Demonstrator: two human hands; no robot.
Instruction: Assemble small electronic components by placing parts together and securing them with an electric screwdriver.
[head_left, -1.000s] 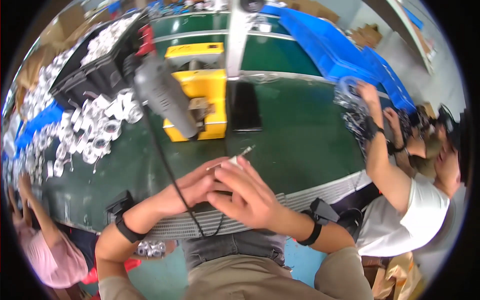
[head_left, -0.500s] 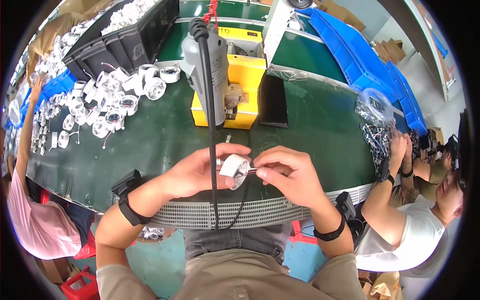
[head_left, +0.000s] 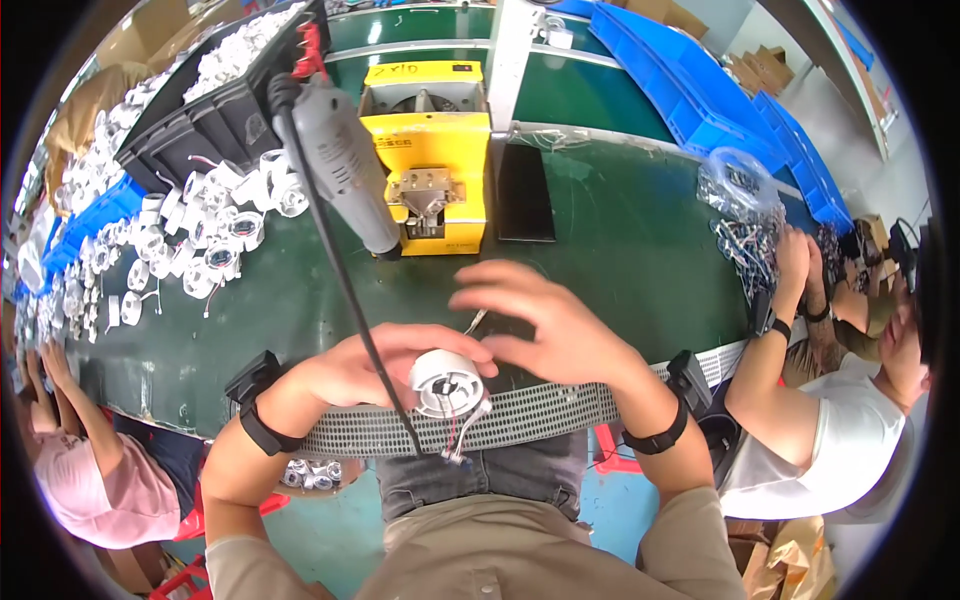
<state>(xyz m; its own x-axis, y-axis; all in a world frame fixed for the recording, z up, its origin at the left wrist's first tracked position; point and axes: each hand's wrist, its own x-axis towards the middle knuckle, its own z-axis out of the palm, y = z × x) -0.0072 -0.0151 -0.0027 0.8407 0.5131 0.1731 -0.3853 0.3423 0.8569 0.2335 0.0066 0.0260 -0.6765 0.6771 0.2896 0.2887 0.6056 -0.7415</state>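
My left hand [head_left: 352, 368] is closed around a white round plastic housing [head_left: 432, 402], its open face turned toward me. Red and white wires with a small connector [head_left: 456, 457] dangle from the housing over the table's near edge. Just right of it, my right hand [head_left: 555, 325] holds nothing, its fingers stretched apart and the thumb close to the housing. A small thin light-coloured piece [head_left: 477, 320] lies by the right fingers; its kind is unclear. In front of my left hand runs the black cord [head_left: 345, 265] of a hanging grey power tool [head_left: 342, 160].
A yellow machine [head_left: 435, 170] stands ahead, with a black flat pad [head_left: 526, 195] beside it. Many white housings [head_left: 220, 258] lie left near a black crate [head_left: 200, 130]. A wire bundle [head_left: 745, 250] and blue bins [head_left: 690, 90] are right. Co-workers sit at both sides.
My right hand has let go of the wires and opened, moving up. My left hand has lowered and turned the housing toward me. The hanging tool appears further left.
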